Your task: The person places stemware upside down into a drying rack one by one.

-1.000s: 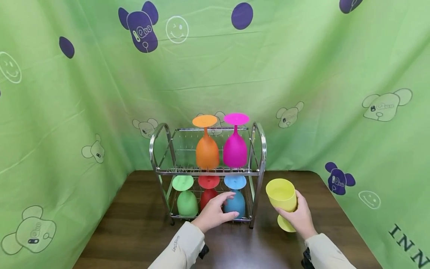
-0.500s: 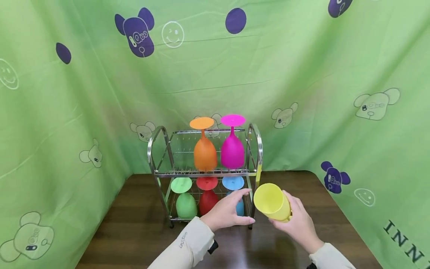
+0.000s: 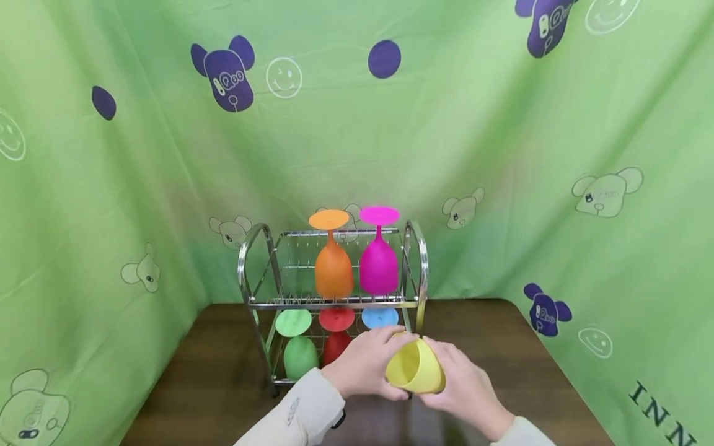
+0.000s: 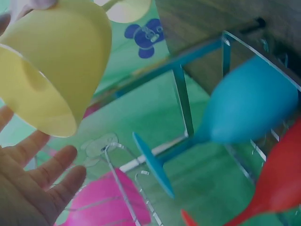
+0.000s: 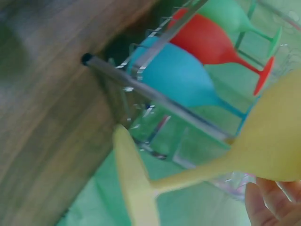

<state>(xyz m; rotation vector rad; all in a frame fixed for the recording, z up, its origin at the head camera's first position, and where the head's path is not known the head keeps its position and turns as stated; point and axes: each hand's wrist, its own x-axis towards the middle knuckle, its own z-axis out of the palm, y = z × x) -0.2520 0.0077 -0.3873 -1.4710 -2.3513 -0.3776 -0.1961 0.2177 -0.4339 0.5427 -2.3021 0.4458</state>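
My right hand (image 3: 468, 387) grips the bowl of a yellow goblet (image 3: 431, 370), its mouth tipped toward my left hand (image 3: 362, 362). The left hand's fingers and thumb are spread around the rim; in the left wrist view the fingers look fairly straight beside it, and contact is hard to tell. The goblet's stem and foot (image 5: 134, 174) show in the right wrist view. Just behind the hands is a two-tier metal rack (image 3: 334, 305). Upside down on its lower tier are a green goblet (image 3: 301, 358), a red goblet (image 3: 336, 348) and a blue goblet (image 4: 254, 103), partly hidden by my left hand in the head view.
An orange goblet (image 3: 333, 271) and a magenta goblet (image 3: 379, 271) stand upside down on the rack's upper tier, toward the right. The rack is on a dark wooden table (image 3: 480, 328). Green patterned cloth (image 3: 312, 148) hangs around the back and sides.
My right hand has brought the yellow goblet leftward and tipped its mouth toward the left. My left hand has moved slightly right, and the two hands now meet around the goblet.
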